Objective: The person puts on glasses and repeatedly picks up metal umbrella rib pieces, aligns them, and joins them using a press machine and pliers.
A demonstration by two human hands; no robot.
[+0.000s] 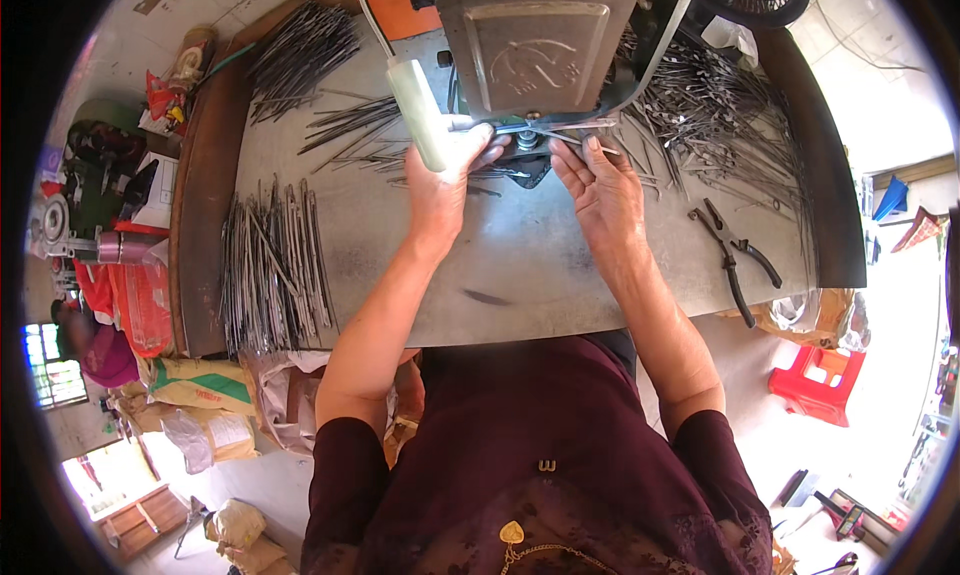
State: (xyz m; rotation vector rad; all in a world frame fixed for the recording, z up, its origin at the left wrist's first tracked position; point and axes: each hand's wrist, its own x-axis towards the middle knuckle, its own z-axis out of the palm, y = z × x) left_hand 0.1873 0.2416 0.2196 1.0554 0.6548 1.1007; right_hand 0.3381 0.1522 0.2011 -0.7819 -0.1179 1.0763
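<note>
Both my hands are at the small working point under a metal machine head (535,55). My left hand (445,170) is closed, its thumb and fingers pinching the left end of some thin metal rods (566,137). Their right part crosses to my right hand (608,190), whose thumb and forefinger are closed on it while the other fingers are loosely curled. The rods pass by a small round metal post (526,140) below the machine head. A pale tubular handle (416,113) hangs in front of my left hand and partly hides it.
Loose thin rods lie in piles on the metal tabletop (400,310): a neat bundle (275,265) at left, a dark heap (305,55) at far left, and a large tangle (705,100) at right. Pliers (735,250) rest by the right edge. A red stool (818,380) stands beyond.
</note>
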